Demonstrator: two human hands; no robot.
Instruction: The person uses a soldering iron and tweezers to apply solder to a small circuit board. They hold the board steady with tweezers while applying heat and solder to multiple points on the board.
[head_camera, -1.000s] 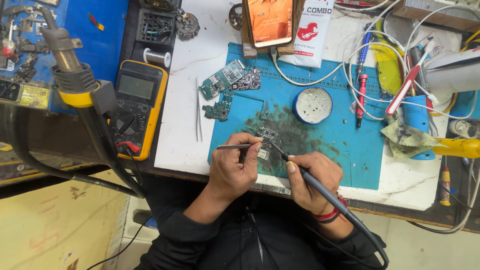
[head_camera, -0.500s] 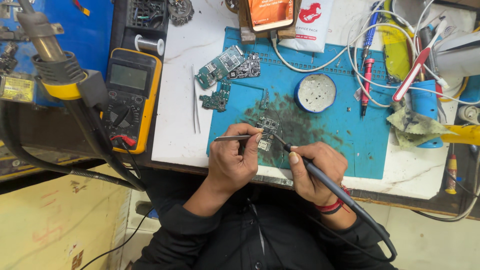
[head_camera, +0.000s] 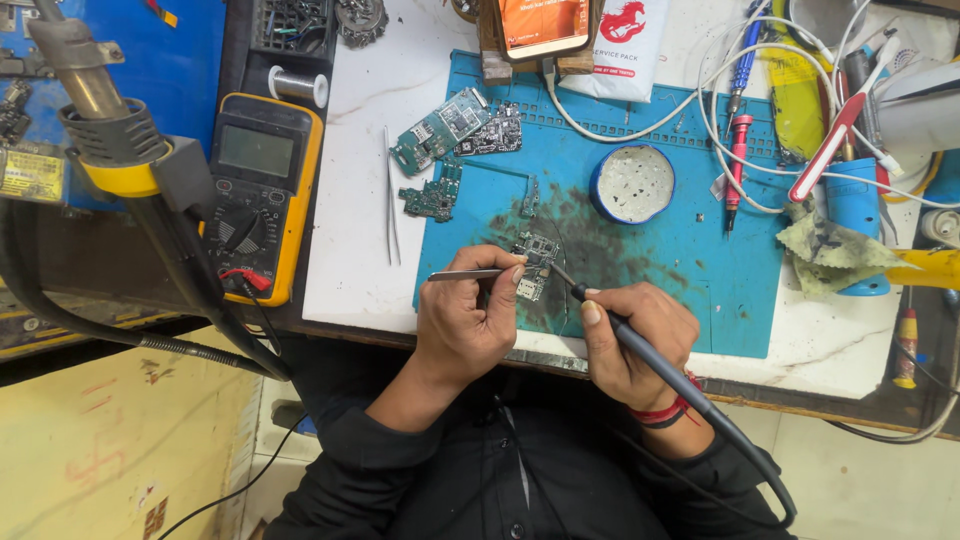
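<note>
my left hand (head_camera: 468, 325) pinches thin metal tweezers (head_camera: 470, 274), fingers pressed tight on them. the tips go to the small circuit board (head_camera: 535, 265). my right hand (head_camera: 630, 340) wraps around a soldering iron (head_camera: 640, 345) like a pen, fingers closed on the grip, and its tip touches the far edge of the same board. the board lies on the near, dark, dirty part of the blue mat (head_camera: 690, 250), just past my hands.

i think this board is very light and stiff, but easy to break. the little parts on it could snap off. i would hold it only by its edges, or press it down softly with the tweezers so it does not slide. the iron tip is likely hot, so i would keep my fingers back on the handle.

counting: one board under my tools, and about four more board pieces (head_camera: 455, 125) lying far and left on the mat. a second pair of tweezers (head_camera: 392, 200) lies on the white table. one round tin (head_camera: 632, 184), one yellow meter (head_camera: 255, 195) on the left, one phone (head_camera: 541, 22) far away.
</note>
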